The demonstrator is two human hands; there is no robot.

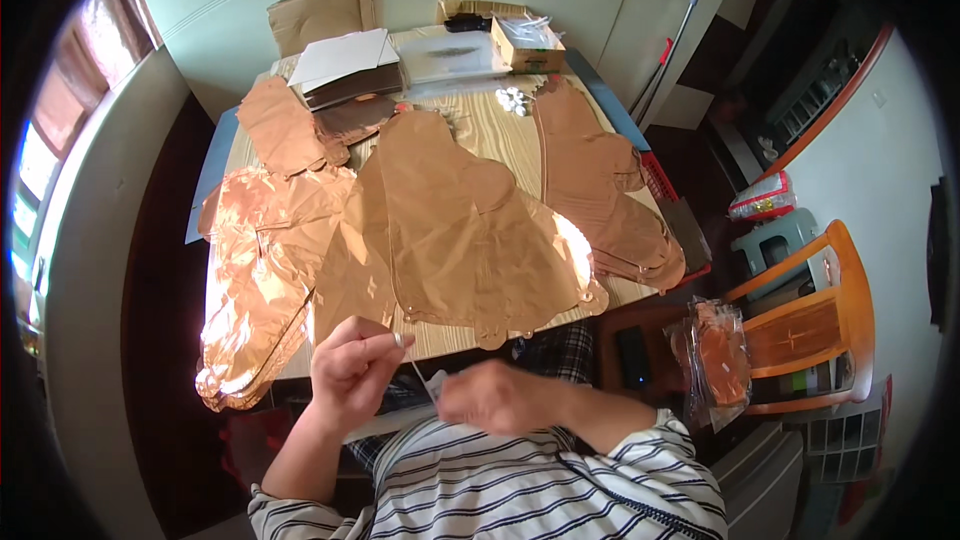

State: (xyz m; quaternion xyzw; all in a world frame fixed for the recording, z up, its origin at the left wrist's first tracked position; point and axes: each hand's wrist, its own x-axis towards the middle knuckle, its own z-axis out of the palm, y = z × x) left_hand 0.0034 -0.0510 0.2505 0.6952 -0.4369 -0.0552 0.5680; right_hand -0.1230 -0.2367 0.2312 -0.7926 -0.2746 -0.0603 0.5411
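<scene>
The left hand (352, 365) is pinching the upper end of a thin white strip (419, 372) between thumb and fingertips; the right hand (490, 397) is blurring at the lower end, so its exact grip cannot be told. The strip is running between both hands. Pulling gently and evenly would probably be serving best, while the large copper foil shape (450, 220) is lying just beyond them on the tabletop (500, 140).

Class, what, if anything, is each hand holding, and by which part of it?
The left hand pinches a thin white strip near its upper end. The right hand, blurred, is at the lower part; its grip cannot be told.
</scene>
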